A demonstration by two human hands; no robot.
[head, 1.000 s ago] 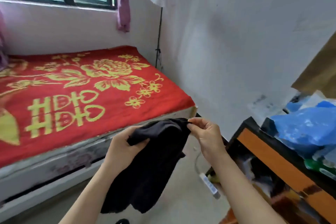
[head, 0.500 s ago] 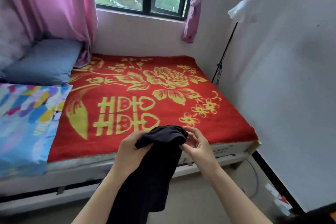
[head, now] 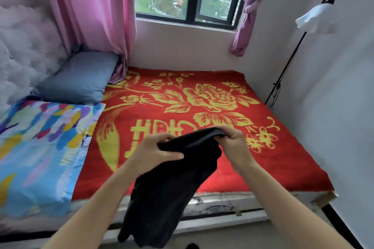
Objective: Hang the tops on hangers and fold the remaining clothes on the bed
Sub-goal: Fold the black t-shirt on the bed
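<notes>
A black garment [head: 172, 192] hangs from both my hands in front of the bed [head: 202, 107], which is covered by a red blanket with yellow flowers. My left hand [head: 153, 151] grips the garment's top edge on the left. My right hand [head: 234, 143] pinches the same edge on the right, so the edge is stretched between them. The lower part of the cloth droops past the bed's near edge toward the floor. No hangers are in view.
A blue pillow [head: 81, 79] and a multicoloured quilt [head: 40, 147] lie at the bed's left. Pink curtains [head: 95, 6] flank the window. A floor lamp [head: 315, 20] stands in the right corner by the white wall.
The view has swung left from the cabinet to face the bed. My hands have spread apart along the garment's top edge, and my right hand now pinches it firmly.
</notes>
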